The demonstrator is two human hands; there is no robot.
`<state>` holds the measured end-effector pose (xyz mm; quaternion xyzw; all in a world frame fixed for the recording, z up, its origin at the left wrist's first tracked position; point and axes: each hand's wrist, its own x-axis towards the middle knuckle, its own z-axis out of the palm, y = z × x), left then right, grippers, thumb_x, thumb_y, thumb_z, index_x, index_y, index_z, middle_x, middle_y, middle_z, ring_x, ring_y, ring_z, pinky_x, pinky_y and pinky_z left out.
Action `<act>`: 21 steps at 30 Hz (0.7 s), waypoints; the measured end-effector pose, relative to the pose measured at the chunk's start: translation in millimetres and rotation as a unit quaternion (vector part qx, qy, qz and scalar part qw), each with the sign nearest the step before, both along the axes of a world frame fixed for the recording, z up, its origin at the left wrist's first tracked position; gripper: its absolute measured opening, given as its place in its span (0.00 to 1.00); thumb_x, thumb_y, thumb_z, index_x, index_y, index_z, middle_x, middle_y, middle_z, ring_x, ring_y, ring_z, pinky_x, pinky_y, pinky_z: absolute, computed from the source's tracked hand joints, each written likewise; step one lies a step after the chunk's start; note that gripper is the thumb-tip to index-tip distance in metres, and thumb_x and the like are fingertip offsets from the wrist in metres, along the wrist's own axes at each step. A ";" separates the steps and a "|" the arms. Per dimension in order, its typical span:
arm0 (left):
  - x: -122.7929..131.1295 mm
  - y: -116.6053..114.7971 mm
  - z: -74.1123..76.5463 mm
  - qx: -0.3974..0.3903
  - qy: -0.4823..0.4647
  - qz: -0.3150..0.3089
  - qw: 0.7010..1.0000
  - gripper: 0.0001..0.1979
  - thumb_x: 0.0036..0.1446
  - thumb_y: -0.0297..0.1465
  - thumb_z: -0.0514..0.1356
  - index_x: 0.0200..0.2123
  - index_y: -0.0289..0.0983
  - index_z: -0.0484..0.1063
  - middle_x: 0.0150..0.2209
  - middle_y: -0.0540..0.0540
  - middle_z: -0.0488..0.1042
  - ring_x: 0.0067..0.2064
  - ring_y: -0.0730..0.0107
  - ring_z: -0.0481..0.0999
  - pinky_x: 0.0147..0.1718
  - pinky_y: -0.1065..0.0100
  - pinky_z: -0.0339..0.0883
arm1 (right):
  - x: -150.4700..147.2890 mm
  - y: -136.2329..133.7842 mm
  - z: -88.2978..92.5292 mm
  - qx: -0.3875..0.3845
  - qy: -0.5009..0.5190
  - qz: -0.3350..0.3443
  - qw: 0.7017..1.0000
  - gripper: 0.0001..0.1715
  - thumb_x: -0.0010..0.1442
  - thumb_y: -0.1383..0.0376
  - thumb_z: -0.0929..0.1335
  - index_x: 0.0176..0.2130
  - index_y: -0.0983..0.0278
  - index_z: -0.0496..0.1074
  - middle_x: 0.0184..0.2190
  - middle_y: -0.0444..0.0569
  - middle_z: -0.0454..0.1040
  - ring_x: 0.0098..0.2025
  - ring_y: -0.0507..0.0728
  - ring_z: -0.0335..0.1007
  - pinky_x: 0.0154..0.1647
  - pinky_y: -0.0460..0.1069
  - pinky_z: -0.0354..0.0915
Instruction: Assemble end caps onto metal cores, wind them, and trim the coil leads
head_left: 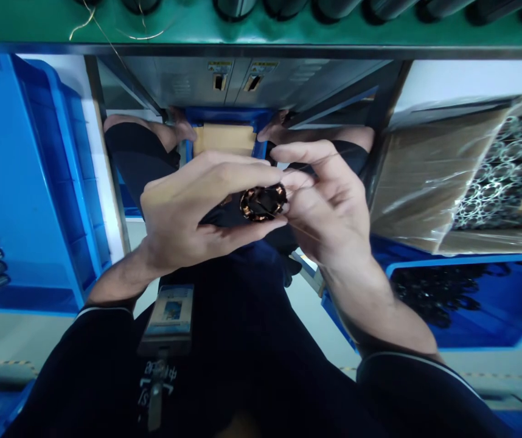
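Observation:
My left hand [192, 210] wraps around a black cylindrical coil [263, 202], whose end face shows copper winding. My right hand [325, 204] sits at that copper end, with thumb and fingers pinched close together. A thin wire [304, 176] runs from the coil's end through the fingers of my right hand. The wire is very fine, so its exact path is hard to follow. My left palm and fingers hide most of the coil's body.
A blue bin [37, 182] at left holds dark coils, and another blue bin [466, 298] lies at lower right. A plastic-wrapped cardboard box [438, 176] of metal rings stands at right. A green bench [261, 27] with black cylinders runs along the top.

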<state>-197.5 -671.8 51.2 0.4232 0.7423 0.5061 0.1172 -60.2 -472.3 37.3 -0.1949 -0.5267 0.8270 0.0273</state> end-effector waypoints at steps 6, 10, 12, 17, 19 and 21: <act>-8.2 -10.5 -2.2 -0.029 0.008 -0.012 0.999 0.28 0.74 0.52 0.79 0.72 0.54 0.85 0.60 0.49 0.95 0.56 0.52 0.96 0.54 0.48 0.89 | 9.7 -1.8 3.0 0.329 0.094 -0.084 0.936 0.23 0.69 0.41 0.87 0.60 0.39 0.93 0.52 0.50 0.91 0.52 0.71 0.90 0.58 0.69 0.90; 2.7 0.7 -1.7 -0.009 0.040 0.041 0.998 0.22 0.83 0.53 0.72 0.68 0.48 0.84 0.58 0.48 0.94 0.57 0.55 0.94 0.60 0.51 0.86 | 15.4 6.2 8.0 0.427 0.063 -0.098 0.897 0.10 0.76 0.45 0.84 0.49 0.44 0.95 0.42 0.51 0.91 0.46 0.72 0.90 0.60 0.74 0.89; 6.5 8.0 -3.7 0.019 0.068 0.038 0.997 0.21 0.86 0.53 0.70 0.69 0.49 0.80 0.60 0.49 0.92 0.60 0.56 0.93 0.62 0.53 0.86 | 15.2 12.8 9.8 0.435 0.073 -0.096 0.892 0.08 0.74 0.48 0.86 0.51 0.43 0.96 0.42 0.50 0.92 0.46 0.71 0.90 0.62 0.74 0.89; 9.1 24.0 -3.2 0.060 0.044 0.023 0.997 0.11 0.86 0.42 0.66 0.63 0.48 0.74 0.58 0.47 0.85 0.65 0.55 0.84 0.69 0.48 0.82 | 4.4 9.6 10.7 0.380 0.110 -0.136 0.908 0.09 0.74 0.57 0.87 0.52 0.40 0.97 0.41 0.43 0.92 0.43 0.63 0.87 0.54 0.63 0.88; 9.1 27.9 -0.1 0.065 0.075 0.043 0.994 0.09 0.86 0.42 0.65 0.61 0.48 0.73 0.56 0.46 0.85 0.63 0.54 0.84 0.68 0.48 0.83 | 0.0 -0.7 9.6 0.285 0.067 -0.148 0.945 0.06 0.77 0.53 0.85 0.52 0.38 0.96 0.42 0.41 0.91 0.41 0.61 0.87 0.48 0.59 0.88; 8.1 29.0 2.3 0.044 0.123 0.068 0.989 0.11 0.88 0.47 0.63 0.57 0.47 0.74 0.55 0.45 0.86 0.59 0.53 0.85 0.64 0.47 0.84 | -2.8 -11.9 7.5 0.204 0.025 -0.117 0.972 0.12 0.76 0.46 0.85 0.57 0.37 0.95 0.46 0.42 0.92 0.45 0.62 0.90 0.52 0.60 0.91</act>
